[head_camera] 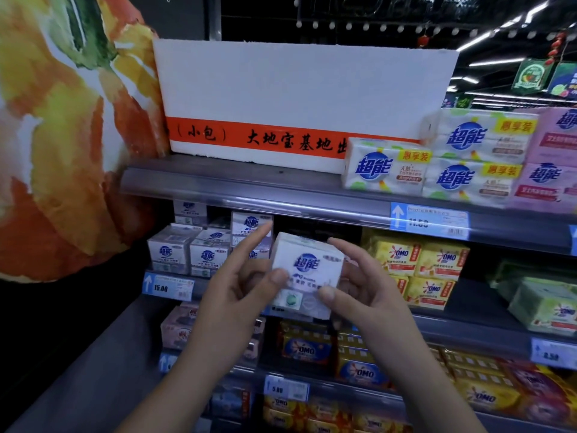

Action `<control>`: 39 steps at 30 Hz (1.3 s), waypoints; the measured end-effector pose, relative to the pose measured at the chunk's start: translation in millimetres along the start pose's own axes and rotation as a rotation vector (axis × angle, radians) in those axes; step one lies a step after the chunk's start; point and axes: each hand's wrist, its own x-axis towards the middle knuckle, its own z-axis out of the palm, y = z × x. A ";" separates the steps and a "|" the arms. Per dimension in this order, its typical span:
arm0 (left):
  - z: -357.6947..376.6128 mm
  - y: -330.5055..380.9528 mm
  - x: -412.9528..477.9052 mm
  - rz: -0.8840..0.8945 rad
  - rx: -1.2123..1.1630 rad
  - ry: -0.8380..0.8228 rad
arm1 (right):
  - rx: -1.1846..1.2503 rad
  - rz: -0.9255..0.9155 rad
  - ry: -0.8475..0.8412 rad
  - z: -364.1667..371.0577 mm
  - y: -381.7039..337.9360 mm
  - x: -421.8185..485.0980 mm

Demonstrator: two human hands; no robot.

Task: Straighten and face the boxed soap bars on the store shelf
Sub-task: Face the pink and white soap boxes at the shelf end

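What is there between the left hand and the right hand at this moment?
The head view shows one white soap box between the left hand and the right hand, with both thumbs on its front face.

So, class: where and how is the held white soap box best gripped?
Come in from both sides and take the white soap box by its flat left and right faces, thumbs on the lower front, as the left hand and right hand do: it's a squarish block, and this leaves the logo visible.

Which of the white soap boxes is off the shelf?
The white box pinched between left hand and right hand; the other white boxes sit on the shelf.
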 end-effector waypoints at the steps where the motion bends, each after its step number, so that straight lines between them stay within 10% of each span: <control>1: 0.7 0.9 1.0 -0.043 -0.036 0.015 | -0.009 0.016 0.000 3.6 -1.1 0.1; 11: 3.1 1.2 2.9 -0.402 -0.256 0.008 | 0.147 0.256 -0.024 22.5 -12.6 -1.3; 27: -40.4 -13.7 10.5 0.087 -0.120 -0.252 | 0.001 -0.132 -0.009 30.3 3.7 6.4; 39: -88.5 -38.5 2.5 -0.076 -0.391 -0.184 | -0.138 -0.189 0.018 70.0 19.3 21.8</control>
